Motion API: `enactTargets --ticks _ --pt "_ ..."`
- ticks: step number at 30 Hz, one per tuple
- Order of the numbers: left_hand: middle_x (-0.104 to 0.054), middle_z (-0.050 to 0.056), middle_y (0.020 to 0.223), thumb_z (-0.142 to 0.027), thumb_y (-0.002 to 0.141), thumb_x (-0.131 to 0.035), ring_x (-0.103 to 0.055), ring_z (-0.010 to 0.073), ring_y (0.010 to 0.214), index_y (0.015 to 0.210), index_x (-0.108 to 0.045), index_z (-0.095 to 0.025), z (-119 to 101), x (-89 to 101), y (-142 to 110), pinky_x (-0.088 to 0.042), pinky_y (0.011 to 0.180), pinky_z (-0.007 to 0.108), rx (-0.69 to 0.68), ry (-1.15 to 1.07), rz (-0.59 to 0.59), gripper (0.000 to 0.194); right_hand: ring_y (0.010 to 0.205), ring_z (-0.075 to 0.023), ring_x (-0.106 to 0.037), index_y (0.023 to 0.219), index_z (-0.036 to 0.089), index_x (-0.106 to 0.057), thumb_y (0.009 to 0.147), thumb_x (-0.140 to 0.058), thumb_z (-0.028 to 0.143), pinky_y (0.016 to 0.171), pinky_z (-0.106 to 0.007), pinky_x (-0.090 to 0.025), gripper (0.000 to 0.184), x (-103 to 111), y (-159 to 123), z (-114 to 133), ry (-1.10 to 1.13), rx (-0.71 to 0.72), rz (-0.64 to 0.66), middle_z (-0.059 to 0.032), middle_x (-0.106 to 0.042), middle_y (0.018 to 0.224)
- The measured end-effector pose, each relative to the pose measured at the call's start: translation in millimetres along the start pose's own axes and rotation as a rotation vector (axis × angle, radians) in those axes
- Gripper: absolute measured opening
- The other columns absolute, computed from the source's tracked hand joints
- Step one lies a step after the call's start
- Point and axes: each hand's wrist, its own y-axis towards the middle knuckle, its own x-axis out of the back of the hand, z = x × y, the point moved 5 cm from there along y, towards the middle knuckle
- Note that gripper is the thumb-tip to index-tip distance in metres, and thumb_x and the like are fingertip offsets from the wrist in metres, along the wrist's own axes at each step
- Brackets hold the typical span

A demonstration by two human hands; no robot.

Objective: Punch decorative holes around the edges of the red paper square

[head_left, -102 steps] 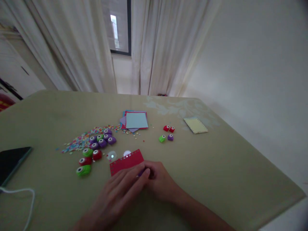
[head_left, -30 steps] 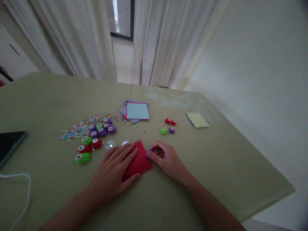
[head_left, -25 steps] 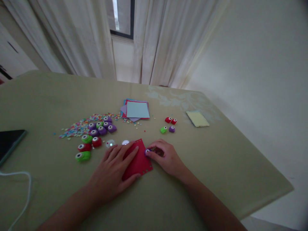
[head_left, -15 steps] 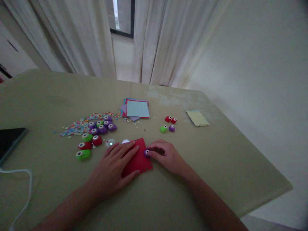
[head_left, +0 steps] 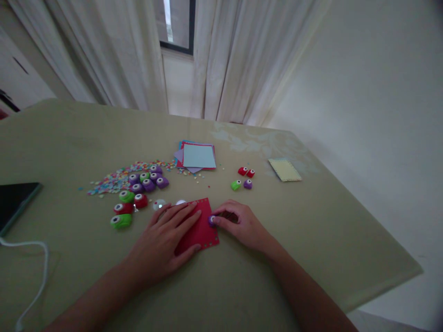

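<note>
A red sheet of paper (head_left: 199,228) lies on the table, with small holes along its edges. My left hand (head_left: 169,240) rests flat across it with its fingers spread. At the sheet's right edge, the thumb and forefinger of my right hand (head_left: 238,226) pinch a small purple paper punch (head_left: 212,221) with a white, eye-like top. Its contact with the sheet is partly hidden by the fingers. Beyond my left fingertips are a clear round piece (head_left: 159,205) and a white round piece (head_left: 180,202).
Several purple, green and red punches (head_left: 148,185) cluster at left before colourful paper bits (head_left: 116,180). Stacked coloured sheets (head_left: 199,156) lie further back. To the right are a few smaller punches (head_left: 248,184) and a yellow sheet (head_left: 284,169). A dark tablet (head_left: 17,203) and white cable (head_left: 44,263) sit far left.
Both hands keep nearly the same place and grip. The whole view has shifted very slightly; nothing has been let go or taken up.
</note>
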Motion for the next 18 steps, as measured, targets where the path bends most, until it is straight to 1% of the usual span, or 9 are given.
enactTargets --ticks 4,13,18 --pt "-0.050 0.006 0.172 -0.060 0.105 -0.061 -0.051 0.0336 0.151 0.168 -0.045 -0.030 0.1 -0.1 0.3 -0.028 0.128 0.054 0.006 -0.024 -0.005 0.071 0.083 -0.0172 -0.067 0.106 0.022 -0.086 0.100 -0.080 0.042 0.076 -0.028 -0.049 0.022 0.7 0.2 0.8 -0.017 0.001 0.004 -0.0039 -0.075 0.098" --pt "-0.045 0.005 0.175 -0.060 0.106 -0.061 -0.048 0.0337 0.154 0.170 -0.042 -0.031 1.2 -3.8 -1.0 -0.028 0.127 0.054 0.009 -0.019 0.012 0.073 0.084 -0.0174 -0.068 0.107 0.023 -0.086 0.099 -0.080 0.042 0.076 -0.028 -0.050 0.021 0.7 -0.6 0.8 -0.013 -0.006 0.012 -0.0035 -0.075 0.099" --pt "-0.047 0.005 0.174 -0.060 0.106 -0.060 -0.049 0.0336 0.153 0.171 -0.039 -0.033 1.8 -4.7 -1.1 -0.028 0.128 0.054 0.008 -0.033 0.009 0.074 0.084 -0.0173 -0.068 0.106 0.022 -0.086 0.099 -0.081 0.041 0.075 -0.028 -0.050 0.021 0.6 -0.5 1.1 -0.019 -0.007 0.010 -0.0035 -0.075 0.098"
